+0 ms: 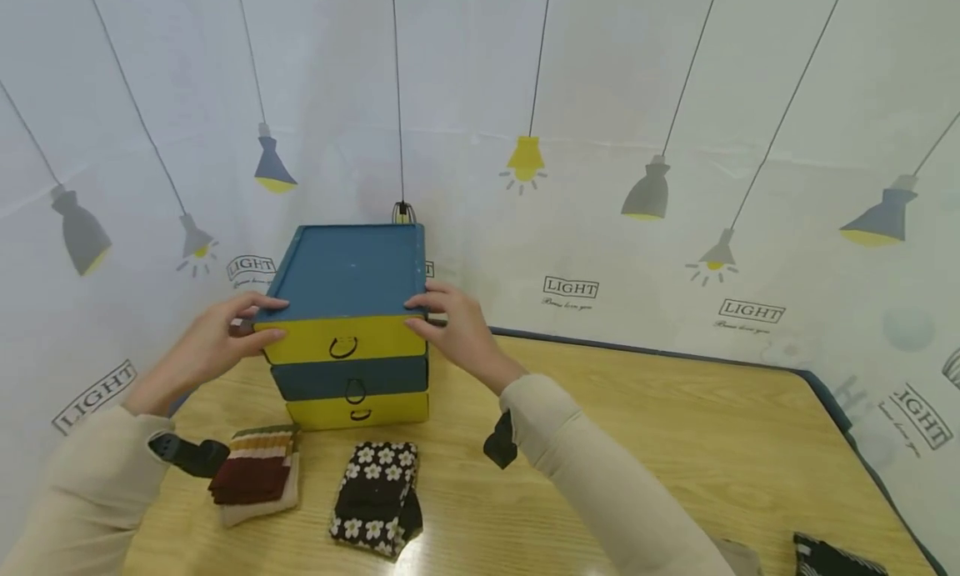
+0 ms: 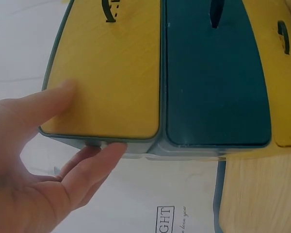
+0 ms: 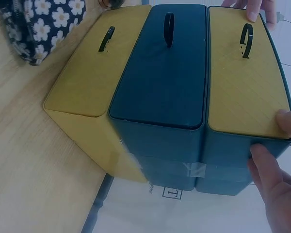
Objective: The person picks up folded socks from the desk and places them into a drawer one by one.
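A stack of three drawer boxes stands near the back wall in the head view. The top drawer box [image 1: 341, 276] has a blue body, a yellow front and a small dark loop handle. My left hand [image 1: 217, 338] holds its left front corner, thumb on the yellow front and fingers at the side. At the right front corner my right hand [image 1: 457, 326] grips the same box, its thumb also at the front. Beneath it sit the middle drawer box [image 1: 390, 378] with a blue front and the bottom drawer box [image 1: 397, 409] with a yellow one.
Folded striped fabric [image 1: 255, 468] lies on the wooden table [image 1: 637, 443] in front of the stack, beside a folded black piece with white flowers [image 1: 375, 497]. Another dark patterned cloth [image 1: 832, 557] is at the lower right. A lamp-printed wall covering [image 1: 465, 84] rises behind the table.
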The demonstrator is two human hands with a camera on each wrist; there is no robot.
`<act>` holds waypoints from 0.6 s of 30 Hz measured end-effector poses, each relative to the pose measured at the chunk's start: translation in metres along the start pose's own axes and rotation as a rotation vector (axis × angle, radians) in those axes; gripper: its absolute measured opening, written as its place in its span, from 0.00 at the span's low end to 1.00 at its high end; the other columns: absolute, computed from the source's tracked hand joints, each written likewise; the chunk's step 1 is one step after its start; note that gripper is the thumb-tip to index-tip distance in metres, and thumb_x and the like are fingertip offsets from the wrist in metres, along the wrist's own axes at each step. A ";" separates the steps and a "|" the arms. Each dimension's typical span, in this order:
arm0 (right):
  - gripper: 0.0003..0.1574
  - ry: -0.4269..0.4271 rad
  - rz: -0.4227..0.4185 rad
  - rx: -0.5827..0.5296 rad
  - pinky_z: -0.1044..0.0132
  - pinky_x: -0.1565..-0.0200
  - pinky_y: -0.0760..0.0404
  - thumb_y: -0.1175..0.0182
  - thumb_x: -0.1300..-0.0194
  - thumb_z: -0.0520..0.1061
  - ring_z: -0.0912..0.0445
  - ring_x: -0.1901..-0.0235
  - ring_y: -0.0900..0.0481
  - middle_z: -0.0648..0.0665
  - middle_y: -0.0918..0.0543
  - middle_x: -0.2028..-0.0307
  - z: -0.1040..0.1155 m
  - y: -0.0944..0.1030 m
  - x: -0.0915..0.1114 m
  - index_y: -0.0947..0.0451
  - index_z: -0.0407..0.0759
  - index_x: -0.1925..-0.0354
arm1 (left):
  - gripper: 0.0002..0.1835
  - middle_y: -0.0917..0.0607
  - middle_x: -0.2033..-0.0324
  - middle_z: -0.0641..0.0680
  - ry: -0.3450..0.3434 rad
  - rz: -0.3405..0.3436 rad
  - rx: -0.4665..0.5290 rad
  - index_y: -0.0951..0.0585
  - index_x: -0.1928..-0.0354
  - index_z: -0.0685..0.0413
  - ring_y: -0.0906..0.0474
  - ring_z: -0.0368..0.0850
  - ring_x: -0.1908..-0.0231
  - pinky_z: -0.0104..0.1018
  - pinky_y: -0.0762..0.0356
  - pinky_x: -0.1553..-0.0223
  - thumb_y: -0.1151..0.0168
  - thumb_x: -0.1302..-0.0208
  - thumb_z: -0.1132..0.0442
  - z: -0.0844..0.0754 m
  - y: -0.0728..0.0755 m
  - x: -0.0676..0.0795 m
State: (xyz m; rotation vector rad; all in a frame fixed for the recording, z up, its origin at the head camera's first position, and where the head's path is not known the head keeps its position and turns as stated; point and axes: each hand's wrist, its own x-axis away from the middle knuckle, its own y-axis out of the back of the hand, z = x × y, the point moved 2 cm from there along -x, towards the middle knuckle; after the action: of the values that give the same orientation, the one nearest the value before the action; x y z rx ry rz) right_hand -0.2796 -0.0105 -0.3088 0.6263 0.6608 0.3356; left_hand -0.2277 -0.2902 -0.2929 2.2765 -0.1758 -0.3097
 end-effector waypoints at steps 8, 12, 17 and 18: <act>0.14 0.032 -0.047 0.002 0.63 0.59 0.23 0.39 0.44 0.40 0.50 0.57 0.23 0.35 0.31 0.46 -0.007 0.019 0.021 0.21 0.39 0.58 | 0.23 0.39 0.42 0.67 -0.010 0.027 0.029 0.32 0.42 0.56 0.27 0.63 0.55 0.43 0.23 0.66 0.46 0.38 0.55 -0.019 -0.017 -0.006; 0.14 0.053 -0.068 0.027 0.63 0.59 0.23 0.38 0.45 0.40 0.49 0.55 0.24 0.35 0.29 0.48 -0.012 0.032 0.033 0.21 0.38 0.58 | 0.24 0.40 0.42 0.67 -0.019 0.045 0.049 0.32 0.42 0.54 0.28 0.63 0.54 0.45 0.24 0.64 0.46 0.38 0.54 -0.028 -0.027 -0.010; 0.14 0.042 -0.078 0.049 0.65 0.60 0.22 0.39 0.45 0.40 0.50 0.58 0.22 0.35 0.29 0.48 -0.020 0.052 0.052 0.21 0.39 0.58 | 0.25 0.40 0.41 0.65 -0.023 0.130 0.100 0.34 0.40 0.51 0.34 0.64 0.48 0.49 0.26 0.59 0.46 0.38 0.52 -0.041 -0.039 -0.016; 0.14 0.044 -0.081 0.052 0.65 0.61 0.22 0.39 0.45 0.39 0.50 0.58 0.22 0.35 0.29 0.48 -0.021 0.056 0.056 0.21 0.38 0.58 | 0.25 0.40 0.41 0.65 -0.033 0.145 0.108 0.34 0.40 0.51 0.35 0.64 0.47 0.49 0.26 0.59 0.46 0.38 0.52 -0.044 -0.042 -0.018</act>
State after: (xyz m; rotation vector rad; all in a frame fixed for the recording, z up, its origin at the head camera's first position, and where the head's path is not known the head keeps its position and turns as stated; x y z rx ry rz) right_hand -0.2570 0.0687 -0.3126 0.6414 0.7372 0.2579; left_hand -0.2313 -0.2271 -0.2935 2.3508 -0.3809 -0.2674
